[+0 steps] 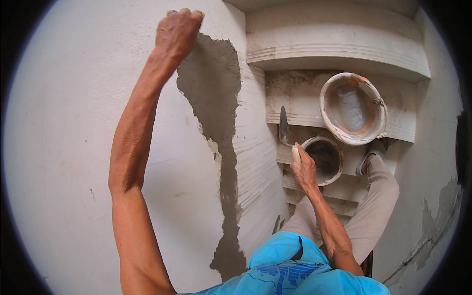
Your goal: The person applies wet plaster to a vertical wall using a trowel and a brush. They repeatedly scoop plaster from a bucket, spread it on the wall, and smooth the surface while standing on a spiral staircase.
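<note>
My left hand (pixel 179 32) is raised to the white wall (pixel 83 123) at the upper left, beside the top of a grey mortar patch (pixel 214 93). Its fingers are curled closed; whatever they may hold is mostly hidden behind them. My right hand (pixel 305 171) grips a trowel (pixel 283 126) by its pale handle, the narrow metal blade pointing up and away from me. Right beside that hand is a small bucket (pixel 339 169) with dark grey contents. The mortar patch is wide at the top and narrows downward along the wall.
A larger bucket (pixel 325 110), crusted with white and holding a pale cylindrical object (pixel 351 109), stands on a step beyond the small one. Pale stairs (pixel 339 49) rise ahead. My shoe (pixel 364 164) is close below the larger bucket. The right wall (pixel 432 216) has peeling patches.
</note>
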